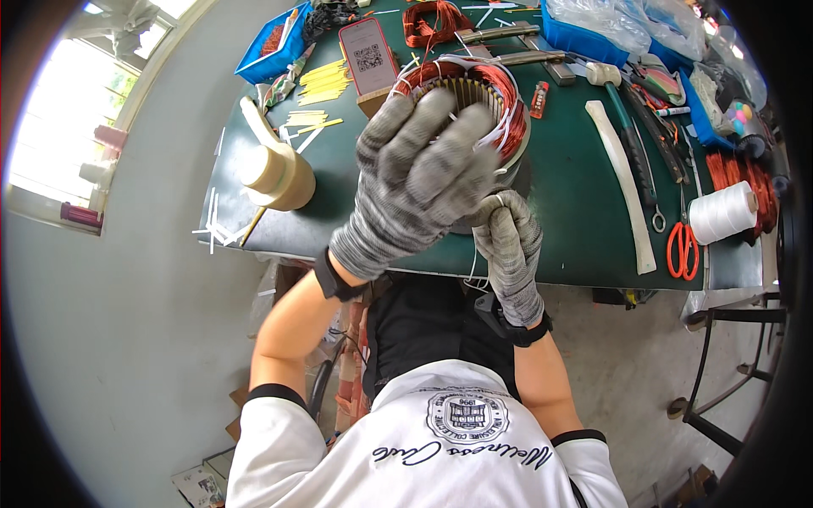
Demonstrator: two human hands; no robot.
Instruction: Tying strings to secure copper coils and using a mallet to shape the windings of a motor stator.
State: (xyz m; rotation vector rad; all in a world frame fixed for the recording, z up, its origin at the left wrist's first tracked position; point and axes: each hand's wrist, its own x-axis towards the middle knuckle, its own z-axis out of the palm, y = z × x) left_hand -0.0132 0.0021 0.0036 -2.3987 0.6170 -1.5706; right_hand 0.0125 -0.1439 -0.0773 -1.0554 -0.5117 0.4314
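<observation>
Covering part of the ring-shaped motor part with red-brown copper windings and white cord lacing (511,106), the left hand in a grey knitted glove (419,173) has its fingers spread and lightly bent; they are blurred, so I cannot tell if it grips something. The part is at the middle of the table's near side, its wound rim showing above and to the right of these fingers, with yellowish strips lining the inside and a grey outer wall. Just beside, the right hand in a matching glove (510,250) is closed, thumb against fingers, and seems to pinch a thin white cord (473,264), which hangs below.

Along the dark green table (567,207), a cream mallet with a thick round head (284,173) lies near the left edge. Bare surface lies between mallet and left hand, and more of it between the motor part and a long cream strip (622,182). Farther right, orange-handled scissors (683,251) lie close to the near edge.

At far left, a blue plastic bin (284,61) contains copper-coloured pieces. At far right, a blue plastic tray (584,40) holds clear plastic bags.
</observation>
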